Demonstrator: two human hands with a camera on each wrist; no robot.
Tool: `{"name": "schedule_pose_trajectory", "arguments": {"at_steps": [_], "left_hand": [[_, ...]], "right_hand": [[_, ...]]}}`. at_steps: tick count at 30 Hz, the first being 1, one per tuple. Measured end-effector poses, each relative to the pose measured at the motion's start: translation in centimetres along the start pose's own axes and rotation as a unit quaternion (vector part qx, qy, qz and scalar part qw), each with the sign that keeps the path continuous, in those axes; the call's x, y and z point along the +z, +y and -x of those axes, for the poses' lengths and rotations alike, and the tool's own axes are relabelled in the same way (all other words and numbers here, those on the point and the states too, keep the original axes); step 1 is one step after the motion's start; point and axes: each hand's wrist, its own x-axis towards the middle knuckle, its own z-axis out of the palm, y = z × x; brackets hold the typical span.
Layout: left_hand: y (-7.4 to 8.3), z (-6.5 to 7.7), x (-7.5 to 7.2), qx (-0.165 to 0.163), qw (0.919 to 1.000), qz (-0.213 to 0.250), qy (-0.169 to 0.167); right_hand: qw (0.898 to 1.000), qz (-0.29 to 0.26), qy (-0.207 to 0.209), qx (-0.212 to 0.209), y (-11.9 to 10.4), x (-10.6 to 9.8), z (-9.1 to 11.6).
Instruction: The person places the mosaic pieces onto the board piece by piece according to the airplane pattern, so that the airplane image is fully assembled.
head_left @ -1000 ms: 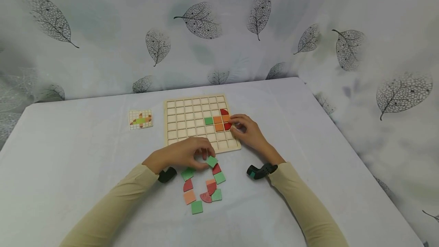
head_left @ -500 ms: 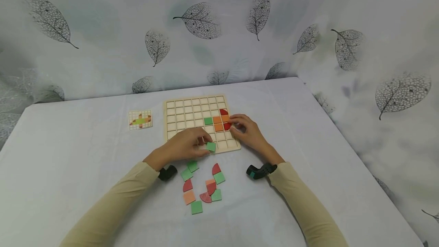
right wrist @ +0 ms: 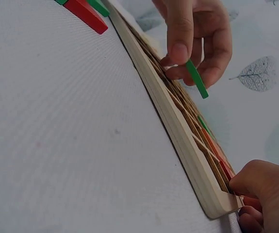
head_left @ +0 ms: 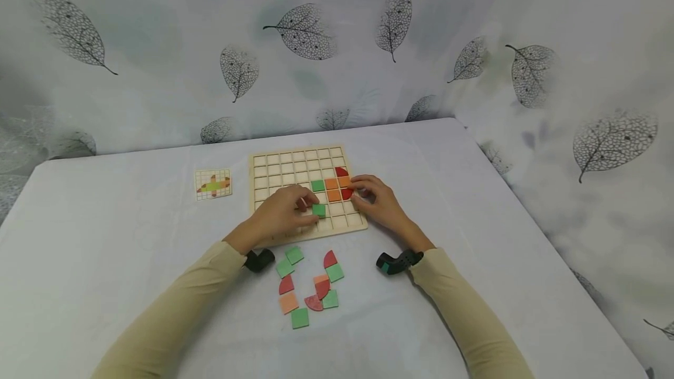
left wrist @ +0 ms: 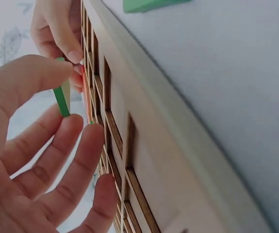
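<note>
Pinching a green square tile (head_left: 319, 210) just above the wooden grid board (head_left: 299, 165)

The left hand (head_left: 284, 215) has the tile clamped between thumb and fingertips, over the board's near rows and apart from the wood, as the right wrist view shows. The right hand (head_left: 380, 202) bends its fingers and thumb at the board's right edge, beside the red and orange pieces; whether it grips the wood or merely rests there, I cannot tell.

The tile looks thin, stiff and light, probably painted wood, so a soft pinch on two opposite edges should be enough and would leave the underside free. Its smooth faces may slip a little, but breakage seems unlikely.

The board's raised ridges frame shallow cells, and a tile brought in tilted could catch on them. The closest neighbours are a seated green tile (head_left: 318, 185) and an orange tile (head_left: 334, 195), so the tighter side is the far right; bare cells spread leftward, partly under the left hand. On the near side of the board, loose pieces such as a red quarter-circle (head_left: 330, 259) crowd the desk (head_left: 116, 221), while wide cloth margins flank the board, with the pattern card (head_left: 213, 185) on the left.
</note>
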Motion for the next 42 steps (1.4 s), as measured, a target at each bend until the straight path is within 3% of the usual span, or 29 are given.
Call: {"name": "schedule_pose_trajectory", "arguments": {"at_steps": [18,30,42], "left_hand": [[-0.4,-1.7,0.1,-0.022,0.9993,-0.012,0.029],[-0.2,-2.1,0.1,-0.050,0.9985,-0.021,0.011],[-0.3,-2.5,0.2,-0.049,0.9981,-0.036,0.012]], "right_hand": [[1.000,-0.002,-0.003,0.004,-0.1,0.1,0.0],[1.000,-0.003,0.002,0.003,-0.4,-0.1,0.0],[1.000,-0.003,0.005,-0.003,-0.6,-0.1,0.0]]}}
